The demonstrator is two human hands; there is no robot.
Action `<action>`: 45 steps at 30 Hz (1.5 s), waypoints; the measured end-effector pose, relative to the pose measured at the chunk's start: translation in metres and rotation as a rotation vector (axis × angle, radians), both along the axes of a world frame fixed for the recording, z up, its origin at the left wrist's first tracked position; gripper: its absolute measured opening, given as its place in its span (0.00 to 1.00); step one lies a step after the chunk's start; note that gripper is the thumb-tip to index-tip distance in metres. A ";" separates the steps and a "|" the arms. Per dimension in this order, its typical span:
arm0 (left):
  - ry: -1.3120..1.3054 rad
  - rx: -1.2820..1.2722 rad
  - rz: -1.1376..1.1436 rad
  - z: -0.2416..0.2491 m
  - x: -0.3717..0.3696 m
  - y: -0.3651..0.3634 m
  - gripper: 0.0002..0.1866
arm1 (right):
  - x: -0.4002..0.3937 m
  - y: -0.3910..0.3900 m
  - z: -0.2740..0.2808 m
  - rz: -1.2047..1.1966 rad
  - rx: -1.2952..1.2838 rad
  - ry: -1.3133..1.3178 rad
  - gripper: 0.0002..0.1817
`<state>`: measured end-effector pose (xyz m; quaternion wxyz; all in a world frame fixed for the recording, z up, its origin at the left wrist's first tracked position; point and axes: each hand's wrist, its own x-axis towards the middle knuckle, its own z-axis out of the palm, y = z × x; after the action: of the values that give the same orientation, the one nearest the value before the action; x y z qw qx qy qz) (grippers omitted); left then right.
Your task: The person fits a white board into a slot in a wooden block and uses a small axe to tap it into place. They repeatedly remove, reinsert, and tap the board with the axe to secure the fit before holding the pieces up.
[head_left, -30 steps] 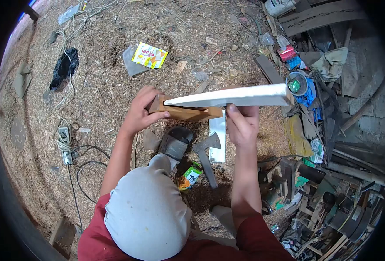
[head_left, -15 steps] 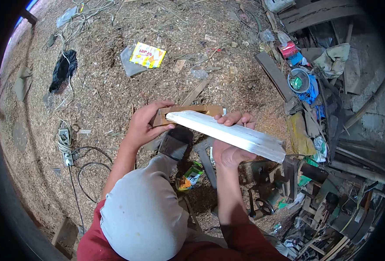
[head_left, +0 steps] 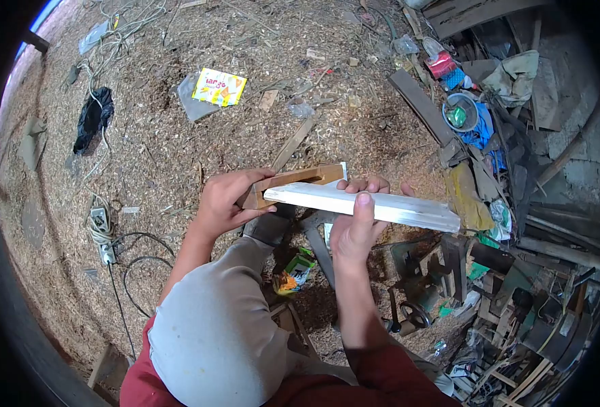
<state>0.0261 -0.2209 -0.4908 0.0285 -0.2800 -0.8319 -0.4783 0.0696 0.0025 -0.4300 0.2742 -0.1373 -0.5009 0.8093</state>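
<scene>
Left hand (head_left: pixel 222 203) clamped on wooden block (head_left: pixel 283 180); right fingers and thumb closed round white bar (head_left: pixel 412 209), mid-air, inside floor's (head_left: pixel 361 139) right edge. Apparently lining-up step; next move calls for steady grips.

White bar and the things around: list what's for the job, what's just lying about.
Likely the job:
- brown wooden block, in the left hand
- white bar, in the right hand

Likely just lying about:
- yellow wrapper
- black plastic bag
</scene>
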 end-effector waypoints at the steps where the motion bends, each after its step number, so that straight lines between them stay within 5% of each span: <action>1: 0.041 0.010 0.002 0.002 0.001 0.002 0.30 | 0.003 0.002 -0.002 -0.004 0.000 0.000 0.50; 6: 0.109 0.004 -0.016 0.003 0.004 0.005 0.28 | 0.015 0.011 -0.017 0.057 0.090 0.073 0.41; 13: 0.146 -0.038 -0.085 0.004 0.009 0.006 0.28 | 0.024 0.018 -0.019 0.060 0.041 0.023 0.44; 15: 0.149 -0.050 -0.106 0.004 0.009 0.008 0.29 | 0.026 0.017 -0.023 0.049 0.086 0.043 0.37; 31: 0.186 -0.129 -0.161 0.007 0.006 0.016 0.29 | 0.020 0.020 -0.029 -0.075 0.164 -0.002 0.44; 37: 0.104 -0.043 -0.082 -0.009 0.010 0.007 0.28 | -0.001 0.026 -0.032 0.327 0.199 0.080 0.50; 40: -0.098 0.129 0.070 -0.043 0.018 -0.015 0.31 | -0.027 0.028 -0.032 0.629 0.410 -0.151 0.49; 45: -0.277 0.211 0.208 -0.071 0.032 -0.031 0.37 | -0.075 0.023 -0.023 0.767 0.482 -0.077 0.51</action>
<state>0.0583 -0.2515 -0.5615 -0.0079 -0.1197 -0.7974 -0.5914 -0.0056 0.0257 -0.4531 -0.0402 0.0962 -0.6994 0.7071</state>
